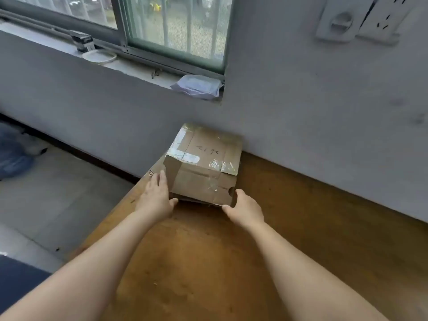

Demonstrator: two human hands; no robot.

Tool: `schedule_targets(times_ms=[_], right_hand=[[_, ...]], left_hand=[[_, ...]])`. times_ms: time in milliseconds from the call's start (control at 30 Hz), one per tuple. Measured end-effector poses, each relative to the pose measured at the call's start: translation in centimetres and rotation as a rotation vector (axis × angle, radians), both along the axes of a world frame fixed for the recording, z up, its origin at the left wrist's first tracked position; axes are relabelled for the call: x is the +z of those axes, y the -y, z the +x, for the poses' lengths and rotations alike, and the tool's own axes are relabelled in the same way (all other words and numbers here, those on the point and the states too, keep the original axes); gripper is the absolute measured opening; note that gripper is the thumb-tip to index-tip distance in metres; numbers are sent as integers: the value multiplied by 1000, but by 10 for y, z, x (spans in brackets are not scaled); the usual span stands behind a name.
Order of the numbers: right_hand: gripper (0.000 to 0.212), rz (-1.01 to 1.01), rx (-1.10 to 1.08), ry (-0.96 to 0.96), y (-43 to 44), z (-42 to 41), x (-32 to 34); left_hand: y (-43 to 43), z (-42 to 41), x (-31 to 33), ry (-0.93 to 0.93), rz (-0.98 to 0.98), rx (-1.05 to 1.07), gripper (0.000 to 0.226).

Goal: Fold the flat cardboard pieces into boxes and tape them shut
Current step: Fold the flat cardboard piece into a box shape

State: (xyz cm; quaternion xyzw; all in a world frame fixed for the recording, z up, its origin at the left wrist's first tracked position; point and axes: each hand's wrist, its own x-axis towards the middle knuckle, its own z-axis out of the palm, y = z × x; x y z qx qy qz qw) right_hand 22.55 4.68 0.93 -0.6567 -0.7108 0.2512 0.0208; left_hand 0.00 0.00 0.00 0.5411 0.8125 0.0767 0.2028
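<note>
A folded brown cardboard box with clear tape on its top and front stands at the far left corner of the wooden table, against the wall. It rests on some flat cardboard that pokes out at its left and under its front edge. My left hand lies flat against the box's left side with the thumb at the bottom front corner. My right hand grips the box's lower right front corner, thumb up by a notch in the flap.
The grey wall runs right behind the box. A windowsill above holds a tape roll, a small dark object and a plastic packet. The table's left edge drops to a tiled floor. Wall sockets sit at the upper right.
</note>
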Motion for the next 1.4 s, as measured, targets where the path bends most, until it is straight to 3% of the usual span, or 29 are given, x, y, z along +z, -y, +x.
schedule_targets(times_ms=[167,300,567,767,967,1133,1300,1400], right_hand=[[57,-98,-264,-190,-20,-14,-18],[61,-82,-464,-360,-26,-21,-25],[69,-100,-555,-379,-27,-16,-30],[52,-33,-599,-429,-12,-3,-24],[37,81,-611,-588,25,27,-6],[22,191,-568,-635,70,73,13],[22,299,-533,-652,125,133,29],[24,333,-531,-656,157,169,36]], left_hand=[[-27,-13,-15,98,99,147,77],[-43,-17,-17,278,162,281,32],[-44,-3,-18,784,218,483,5],[-20,9,-14,865,319,505,9],[12,42,4,857,362,520,44],[55,94,19,876,432,529,40],[109,156,27,895,495,513,13],[139,190,31,875,484,489,25]])
